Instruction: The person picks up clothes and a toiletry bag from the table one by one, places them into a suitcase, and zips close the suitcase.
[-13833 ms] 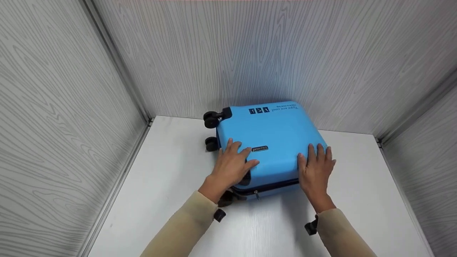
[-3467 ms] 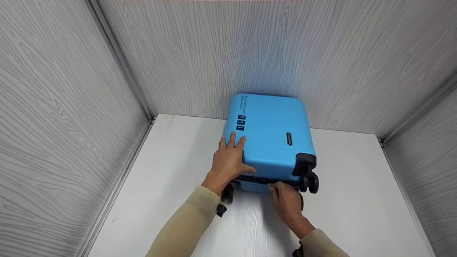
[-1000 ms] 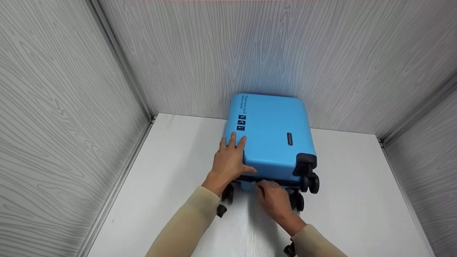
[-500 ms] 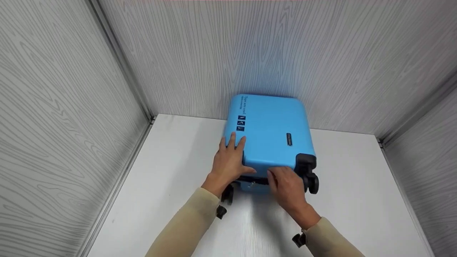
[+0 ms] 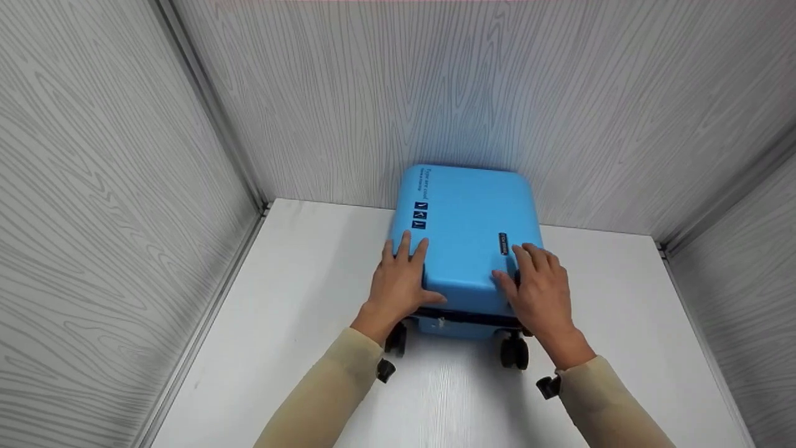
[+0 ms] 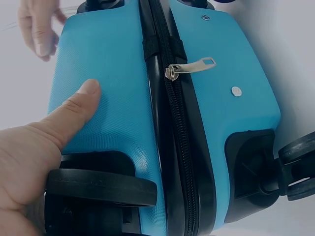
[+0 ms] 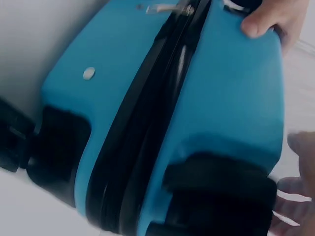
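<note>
A blue hard-shell suitcase [image 5: 472, 211] lies flat, its wheeled end facing me. My left hand [image 5: 396, 280] rests with spread fingers on its near left corner, thumb along the end face. At the near right corner, by the small black badge [image 5: 504, 243], is my right hand [image 5: 542, 289], fingers loosely bent and holding nothing. It covers the upper right wheel in the head view; contact is unclear. The silver zipper pull [image 6: 194, 66] hangs free on the black zipper track [image 6: 179, 123] of the end face. In the blurred right wrist view, the right fingers [image 7: 290, 196] stand beside the corner.
The suitcase stands on a white tabletop [image 5: 298, 267], close to the grey wood-grain back panel [image 5: 348, 112]. Similar panels rise at left and right. Black wheels [image 5: 515, 351] jut from the near end.
The suitcase has turned since the oldest frame, bringing its wheels toward me. My right hand drew the zipper pull leftward, let go, then moved up to the right corner. My left hand stays put lately.
</note>
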Demonstrator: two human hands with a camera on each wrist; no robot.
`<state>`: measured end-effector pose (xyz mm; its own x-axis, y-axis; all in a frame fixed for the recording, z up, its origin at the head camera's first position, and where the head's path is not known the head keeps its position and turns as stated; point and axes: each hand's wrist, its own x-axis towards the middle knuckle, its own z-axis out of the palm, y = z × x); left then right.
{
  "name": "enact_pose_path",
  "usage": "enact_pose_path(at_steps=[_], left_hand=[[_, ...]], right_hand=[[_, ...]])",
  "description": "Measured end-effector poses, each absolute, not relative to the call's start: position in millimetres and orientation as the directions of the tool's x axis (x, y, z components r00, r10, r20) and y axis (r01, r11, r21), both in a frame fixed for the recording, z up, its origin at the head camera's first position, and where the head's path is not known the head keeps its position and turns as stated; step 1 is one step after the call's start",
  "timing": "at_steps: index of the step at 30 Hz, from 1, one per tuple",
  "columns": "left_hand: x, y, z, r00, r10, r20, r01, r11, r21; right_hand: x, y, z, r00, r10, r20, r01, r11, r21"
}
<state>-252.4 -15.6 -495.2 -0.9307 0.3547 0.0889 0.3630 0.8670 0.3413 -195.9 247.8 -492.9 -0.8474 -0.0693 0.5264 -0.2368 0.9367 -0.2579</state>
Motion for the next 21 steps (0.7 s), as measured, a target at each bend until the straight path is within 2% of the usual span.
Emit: enact_pose_path(at_steps=[4,8,15,21], left_hand=[[-252.5,-15.5,-495.3,-0.931,0.357,0.073,0.359,0.865,0.352],[-252.3,-15.5,-495.1,-0.932,0.356,0.060,0.353,0.863,0.361],[-249.9,-16.2,-493.4,-0.936,0.349,0.041,0.337,0.859,0.384],[-244.2,-17.3,-489.4,-0.938,0.344,0.054,0.334,0.847,0.413]], right_hand=[[-197.7,257.2,-494.6,-0.944,-0.039,0.326,-0.155,0.929,-0.336],[-199.1,260.2,-497.0,-0.974,-0.060,0.219,-0.135,0.928,-0.348],[-197.3,258.3,-497.9,-0.976,-0.104,0.192,-0.155,0.950,-0.272],[-196.4,258.4,-497.4,-0.977,-0.103,0.184,-0.150,0.953,-0.262]])
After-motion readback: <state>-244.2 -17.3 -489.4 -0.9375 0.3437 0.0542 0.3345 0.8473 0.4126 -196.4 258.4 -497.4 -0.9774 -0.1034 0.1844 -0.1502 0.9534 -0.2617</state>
